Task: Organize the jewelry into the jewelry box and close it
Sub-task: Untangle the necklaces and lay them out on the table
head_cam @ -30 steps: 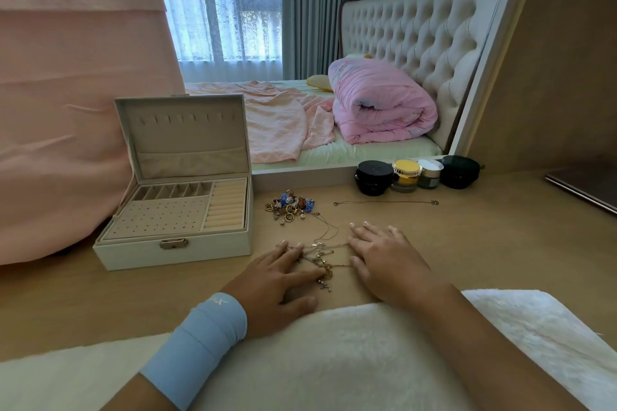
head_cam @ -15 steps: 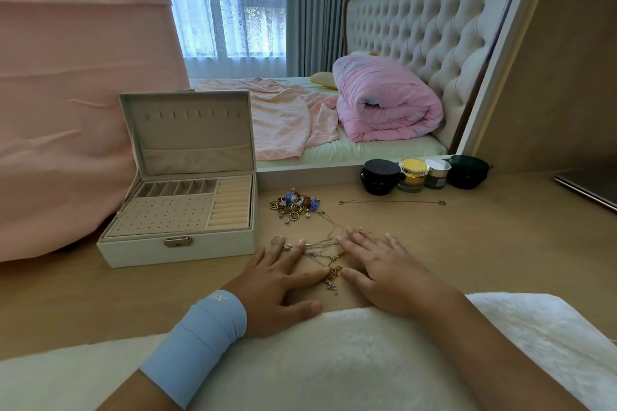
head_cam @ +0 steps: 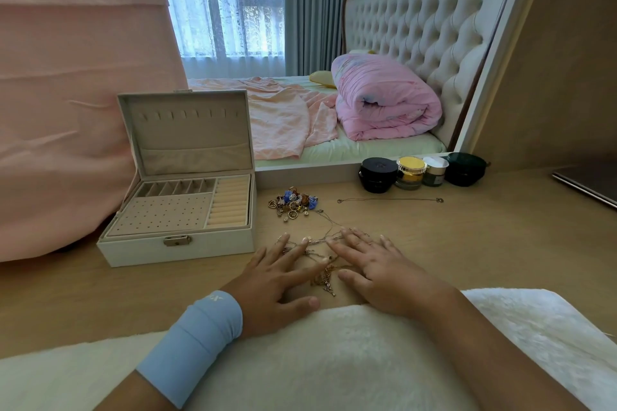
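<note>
- While both palms lie flat on the table [head_cam: 467, 243], the left hand [head_cam: 273, 280] and right hand [head_cam: 384, 274] press straight, spread fingers onto a tangle of chains [head_cam: 325, 277] between them; neither grips anything.
- Jewelry box [head_cam: 133, 248]: lid upright, left of the hands.
- Charm pile [head_cam: 293, 203]: just right of the box.
- Single chain [head_cam: 389, 199]: stretched out near the jars [head_cam: 412, 173].

A tufted headboard [head_cam: 434, 37] backs the bed [head_cam: 367, 147], with daylight through sheer-curtained window [head_cam: 233, 10].
</note>
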The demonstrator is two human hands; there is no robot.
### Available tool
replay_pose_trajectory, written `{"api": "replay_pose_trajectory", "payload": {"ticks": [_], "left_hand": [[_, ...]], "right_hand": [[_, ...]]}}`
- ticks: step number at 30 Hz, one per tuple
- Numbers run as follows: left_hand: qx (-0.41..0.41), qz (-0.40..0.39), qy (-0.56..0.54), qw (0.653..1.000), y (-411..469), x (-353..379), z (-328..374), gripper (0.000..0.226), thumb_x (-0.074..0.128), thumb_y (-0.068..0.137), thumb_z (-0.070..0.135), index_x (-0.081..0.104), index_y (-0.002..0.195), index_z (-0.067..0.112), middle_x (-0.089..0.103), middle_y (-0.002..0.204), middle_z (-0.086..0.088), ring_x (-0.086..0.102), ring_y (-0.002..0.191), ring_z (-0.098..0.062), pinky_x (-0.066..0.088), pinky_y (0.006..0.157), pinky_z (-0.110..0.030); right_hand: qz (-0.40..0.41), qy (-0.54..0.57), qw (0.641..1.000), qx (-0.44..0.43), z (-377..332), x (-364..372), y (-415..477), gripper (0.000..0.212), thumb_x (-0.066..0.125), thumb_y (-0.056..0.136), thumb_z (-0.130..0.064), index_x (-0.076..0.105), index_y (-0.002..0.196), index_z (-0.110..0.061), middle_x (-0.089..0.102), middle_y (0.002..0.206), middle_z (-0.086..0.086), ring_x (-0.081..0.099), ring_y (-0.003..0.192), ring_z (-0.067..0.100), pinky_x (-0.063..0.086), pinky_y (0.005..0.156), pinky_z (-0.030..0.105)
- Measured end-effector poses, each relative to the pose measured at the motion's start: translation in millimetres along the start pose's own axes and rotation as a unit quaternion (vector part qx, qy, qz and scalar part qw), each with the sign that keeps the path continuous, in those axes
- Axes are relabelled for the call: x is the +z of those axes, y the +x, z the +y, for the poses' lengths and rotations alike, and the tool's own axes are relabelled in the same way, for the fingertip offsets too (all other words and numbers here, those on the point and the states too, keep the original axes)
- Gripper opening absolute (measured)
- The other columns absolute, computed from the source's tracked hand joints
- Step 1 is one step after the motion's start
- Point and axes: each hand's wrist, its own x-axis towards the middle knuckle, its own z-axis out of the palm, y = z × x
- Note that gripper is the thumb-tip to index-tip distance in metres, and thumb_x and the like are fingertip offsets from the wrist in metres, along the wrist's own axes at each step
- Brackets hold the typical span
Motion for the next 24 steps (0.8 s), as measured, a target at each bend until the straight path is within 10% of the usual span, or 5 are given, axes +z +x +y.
{"api": "replay_pose_trajectory", "payload": {"ticks": [9, 16, 24], "left_hand": [[-0.034, 0.048, 0.002, 0.998, -0.5, 1.9, -5.2, 0.093, -0.006, 0.066, 0.082, -0.005, 0.151, 0.044, -0.018, 0.159, 0.018, -0.024, 0.145, -0.007, -0.005, 0.119, -0.035], [0.041, 0.044, 0.037, 0.998, 0.9, 3.2, 7.3, 0.085, 0.003, 0.082, 0.077, 0.010, 0.155, 0.034, 0.004, 0.161, 0.018, -0.003, 0.147, 0.001, 0.000, 0.118, -0.024], [0.037, 0.067, 0.055, 0.996, -1.3, 3.8, 12.9, 0.081, 0.006, 0.086, 0.072, 0.010, 0.156, 0.030, 0.003, 0.162, 0.014, -0.005, 0.148, -0.003, -0.004, 0.116, -0.023]], "right_hand": [[0.054, 0.010, 0.998, -0.011, 3.5, -3.0, -4.3, 0.058, 0.036, 0.107, -0.035, 0.011, 0.156, -0.050, -0.007, 0.167, -0.016, -0.011, 0.153, 0.005, -0.008, 0.125, 0.043], [0.167, 0.045, 0.976, -0.134, -2.7, -2.5, -7.0, 0.037, 0.058, 0.096, -0.021, 0.069, 0.121, -0.045, 0.054, 0.145, -0.019, 0.038, 0.139, 0.003, 0.022, 0.115, 0.029], [0.195, 0.037, 0.973, -0.117, -0.5, -0.9, -5.2, 0.036, 0.054, 0.088, -0.023, 0.076, 0.113, -0.038, 0.066, 0.128, -0.019, 0.051, 0.125, 0.006, 0.037, 0.108, 0.034]]}}
